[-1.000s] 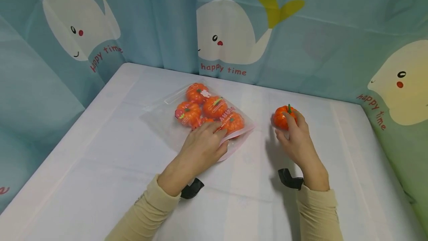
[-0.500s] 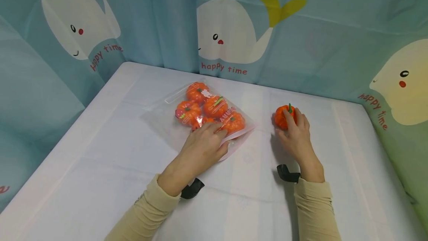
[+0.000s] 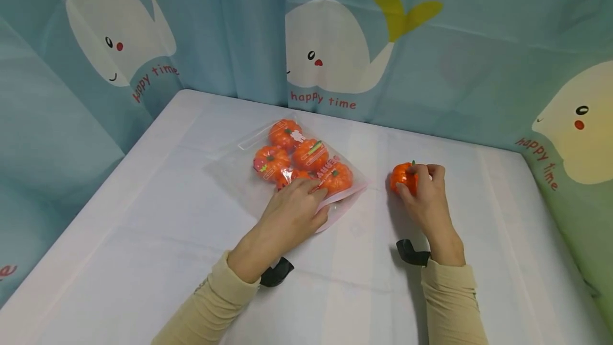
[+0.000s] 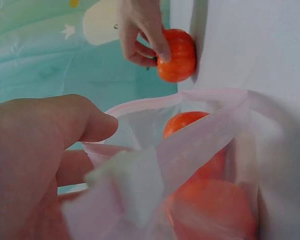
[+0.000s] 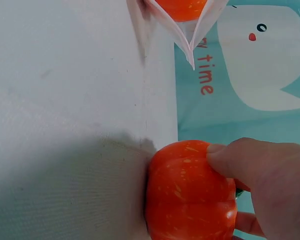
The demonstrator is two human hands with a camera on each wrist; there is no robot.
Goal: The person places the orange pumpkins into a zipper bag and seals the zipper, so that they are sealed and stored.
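Note:
A clear plastic zip bag (image 3: 234, 172) with pink edges lies on the table, holding several small orange toy pumpkins (image 3: 310, 154). My left hand (image 3: 289, 212) grips the bag near its pink mouth (image 4: 200, 131), which gapes in the left wrist view. Right of the bag, one loose toy pumpkin (image 3: 401, 178) rests close on the tabletop. My right hand (image 3: 428, 196) holds it, thumb on its near side and fingers curled over by the green stem. In the right wrist view the thumb presses this pumpkin (image 5: 187, 200); the fingers behind are partly hidden.
The white table (image 3: 158, 217) backs onto a blue curtain (image 3: 230, 31) printed with whales, which also hangs along both sides. Black wrist mounts (image 3: 413, 253) stick out beside each sleeve, close over the tabletop.
My right hand has closed from reaching at the loose pumpkin to gripping it, and the pumpkin has shifted slightly toward me. The left hand and bag stay nearly still.

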